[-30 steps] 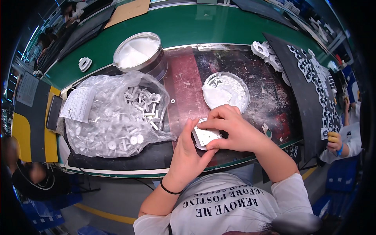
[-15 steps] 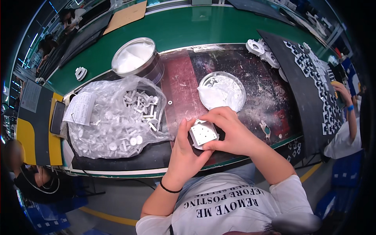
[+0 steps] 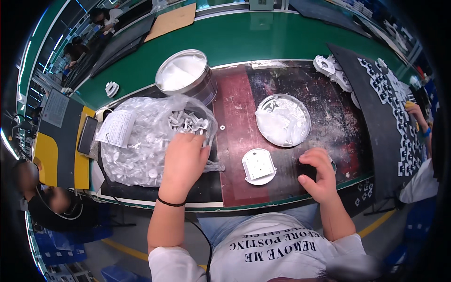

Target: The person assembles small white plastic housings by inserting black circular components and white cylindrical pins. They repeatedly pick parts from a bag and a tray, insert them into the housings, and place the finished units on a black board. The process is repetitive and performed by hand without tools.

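Factory desk [image 3: 282, 42], green beyond a dark work mat, as I see it through the head camera. Nearest the front edge, my right hand [image 3: 319, 176] rests on the mat with fingers curled together over something dark; whether it grips I cannot tell. Just left of it lies a white plastic housing [image 3: 258, 166], untouched, close to the front edge. My left hand [image 3: 184, 160] presses, fingers spread apart, into a clear bag of small white parts [image 3: 141, 141] at the left. Farther back sit a shallow white dish [image 3: 283, 120] and a metal tin [image 3: 184, 73].
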The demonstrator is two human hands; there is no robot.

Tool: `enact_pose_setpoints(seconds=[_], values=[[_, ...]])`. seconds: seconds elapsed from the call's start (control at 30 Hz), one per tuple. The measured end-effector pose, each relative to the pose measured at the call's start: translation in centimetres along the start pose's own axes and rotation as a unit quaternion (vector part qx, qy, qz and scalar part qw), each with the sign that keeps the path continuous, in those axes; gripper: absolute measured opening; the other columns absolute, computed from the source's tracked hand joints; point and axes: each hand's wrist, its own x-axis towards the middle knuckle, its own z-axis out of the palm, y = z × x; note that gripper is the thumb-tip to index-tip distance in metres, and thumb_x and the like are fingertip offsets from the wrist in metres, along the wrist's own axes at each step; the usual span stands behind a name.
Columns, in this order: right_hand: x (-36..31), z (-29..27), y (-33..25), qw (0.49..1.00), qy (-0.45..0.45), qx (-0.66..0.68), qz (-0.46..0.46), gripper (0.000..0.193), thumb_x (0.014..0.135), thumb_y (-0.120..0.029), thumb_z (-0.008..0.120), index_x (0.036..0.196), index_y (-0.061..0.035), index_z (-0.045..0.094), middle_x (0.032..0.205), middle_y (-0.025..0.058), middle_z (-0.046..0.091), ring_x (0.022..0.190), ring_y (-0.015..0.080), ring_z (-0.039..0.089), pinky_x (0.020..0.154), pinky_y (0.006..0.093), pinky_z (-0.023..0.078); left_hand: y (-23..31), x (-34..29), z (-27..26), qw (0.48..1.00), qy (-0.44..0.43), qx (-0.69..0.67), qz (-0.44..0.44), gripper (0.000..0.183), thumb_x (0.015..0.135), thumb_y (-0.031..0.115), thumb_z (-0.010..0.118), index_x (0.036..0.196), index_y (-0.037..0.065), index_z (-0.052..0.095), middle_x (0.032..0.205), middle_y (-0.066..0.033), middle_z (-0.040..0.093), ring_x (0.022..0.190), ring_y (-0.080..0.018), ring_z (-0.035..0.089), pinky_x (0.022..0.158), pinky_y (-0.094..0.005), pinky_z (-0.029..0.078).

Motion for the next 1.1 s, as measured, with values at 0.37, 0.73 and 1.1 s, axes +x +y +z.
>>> enact_pose_setpoints(seconds=[0.37,0.73,1.1], values=[[0.2,-0.1,-0.4,0.997,0.03,-0.014,-0.065,0.025,0.071,-0.009,0.068,0.095,-0.0046,0.064,0.098,0.0086,0.061,0.092,0.0287,0.055,0.083,0.0387,0.043,1.2,0.0,0.7,0.972,0.146,-0.171,-0.063,0.01,0.08,0.001,0.061,0.089,0.001,0.065,0.082,-0.0124,0.063,0.077,-0.0266,0.058,0.069,-0.0344,0.046],[2.6,1.1,-3.4,0.987,-0.061,0.045,-0.143,0.024,0.072,-0.009,0.072,0.095,-0.0079,0.066,0.091,0.0042,0.064,0.086,0.0231,0.06,0.077,0.0355,0.046,8.7,-1.4,1.3,0.794,-0.092,-0.596,0.081,0.01,0.082,0.002,0.063,0.091,0.001,0.065,0.086,-0.0094,0.064,0.08,-0.0202,0.061,0.07,-0.0281,0.047],[5.0,-3.0,0.8,0.978,0.033,-0.205,-0.02,0.016,0.075,-0.009,0.068,0.09,-0.0064,0.065,0.086,0.0082,0.063,0.084,0.0282,0.059,0.077,0.0375,0.046,5.5,-3.9,3.5,0.875,0.133,-0.466,-0.004,0.023,0.082,0.004,0.062,0.104,0.0,0.059,0.096,-0.0125,0.06,0.083,-0.0224,0.057,0.076,-0.0304,0.046]])
